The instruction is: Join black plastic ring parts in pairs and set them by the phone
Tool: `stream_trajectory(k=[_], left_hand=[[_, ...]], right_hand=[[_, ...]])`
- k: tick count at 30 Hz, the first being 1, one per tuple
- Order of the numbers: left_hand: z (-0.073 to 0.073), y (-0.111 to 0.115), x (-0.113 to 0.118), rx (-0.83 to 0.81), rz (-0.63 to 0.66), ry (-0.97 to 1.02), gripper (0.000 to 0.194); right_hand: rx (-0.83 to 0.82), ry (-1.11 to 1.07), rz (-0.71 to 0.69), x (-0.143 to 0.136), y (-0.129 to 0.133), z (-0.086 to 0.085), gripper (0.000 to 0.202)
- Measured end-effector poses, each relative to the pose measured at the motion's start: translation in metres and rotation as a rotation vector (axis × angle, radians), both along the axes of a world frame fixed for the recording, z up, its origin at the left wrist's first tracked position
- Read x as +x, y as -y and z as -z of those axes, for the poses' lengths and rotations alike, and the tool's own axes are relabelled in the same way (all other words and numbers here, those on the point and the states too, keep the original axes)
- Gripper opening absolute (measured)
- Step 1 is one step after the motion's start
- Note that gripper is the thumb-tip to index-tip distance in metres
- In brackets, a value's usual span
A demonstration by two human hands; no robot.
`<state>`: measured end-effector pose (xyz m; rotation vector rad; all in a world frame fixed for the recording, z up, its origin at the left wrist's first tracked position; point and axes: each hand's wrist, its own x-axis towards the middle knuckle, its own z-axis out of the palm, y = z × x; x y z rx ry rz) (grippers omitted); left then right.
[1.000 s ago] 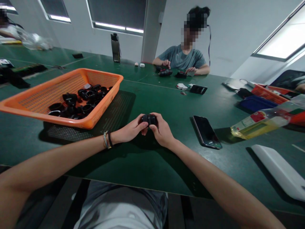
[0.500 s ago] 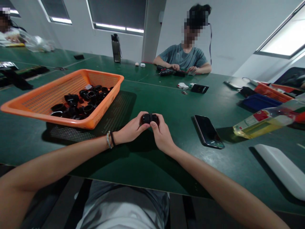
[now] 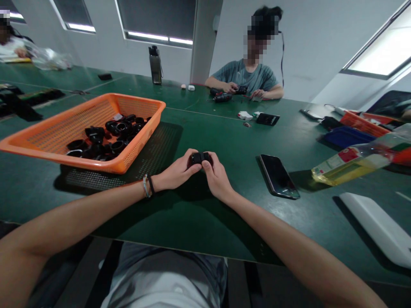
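Between my two hands is a small black rounded part (image 3: 199, 158), held just above the green table (image 3: 205, 231). My left hand (image 3: 180, 170) grips its left side, thumb in front and fingers behind. From the right, my right hand (image 3: 217, 176) pinches the other side with its thumb on the near face. Fingers cover much of the part, so its exact kind cannot be made out. To the left stands an orange perforated basket (image 3: 123, 164) with several black ring-shaped parts (image 3: 118, 146) piled inside.
Right of my hands lie a phone (image 3: 278, 176), a bottle of yellow liquid (image 3: 349, 164) on its side and a white block (image 3: 374, 226). Across the table a person (image 3: 245, 79) handles a dark object near a power drill (image 3: 221, 97). A dark water bottle (image 3: 156, 66) stands behind.
My hands keep their grip on the black part, with hardly any movement. The person opposite has raised a dark object off the table. The whole view has shifted slightly.
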<state>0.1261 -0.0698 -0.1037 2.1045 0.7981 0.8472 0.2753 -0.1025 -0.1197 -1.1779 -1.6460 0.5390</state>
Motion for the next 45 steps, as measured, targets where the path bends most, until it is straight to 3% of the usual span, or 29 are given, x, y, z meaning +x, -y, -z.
stream_trajectory(k=[3,6,15,21,25,27,29,31,33,35,38,45], left_hand=[[0.009,-0.004,0.006,-0.254,0.069,0.151,0.042],[0.014,-0.003,0.011,-0.407,0.042,0.235,0.048],[0.002,0.012,0.021,-0.356,-0.129,0.144,0.030],[0.007,0.003,0.028,-0.449,-0.207,0.096,0.059],[0.010,0.000,0.033,-0.461,-0.237,0.092,0.062],[0.015,-0.003,0.035,-0.409,-0.302,0.105,0.060],[0.021,-0.008,0.035,-0.244,-0.347,0.063,0.053],[0.025,-0.014,0.034,-0.020,-0.340,-0.042,0.036],[0.026,-0.018,0.033,0.108,-0.330,-0.139,0.019],[0.024,-0.018,0.033,0.181,-0.346,-0.229,0.014],[0.017,-0.014,0.035,0.247,-0.407,-0.304,0.022],[0.003,-0.011,0.043,0.198,-0.505,-0.324,0.050]], right_hand=[[0.074,0.088,-0.042,0.007,-0.008,0.001,0.048],[0.140,0.202,-0.049,0.010,-0.011,0.000,0.047],[0.112,0.242,0.198,0.004,-0.015,-0.003,0.029],[0.319,0.363,0.248,0.007,-0.015,-0.003,0.022],[0.458,0.504,0.224,0.007,-0.014,-0.002,0.023],[0.437,0.541,0.251,0.005,-0.014,-0.002,0.025],[0.374,0.562,0.292,0.003,-0.015,-0.001,0.025],[0.310,0.567,0.314,0.000,-0.016,-0.001,0.024],[0.265,0.549,0.325,-0.001,-0.016,-0.001,0.022],[0.230,0.514,0.336,-0.002,-0.016,-0.001,0.021],[0.175,0.435,0.363,-0.004,-0.016,-0.001,0.019],[0.092,0.135,0.403,-0.008,-0.019,-0.001,0.020]])
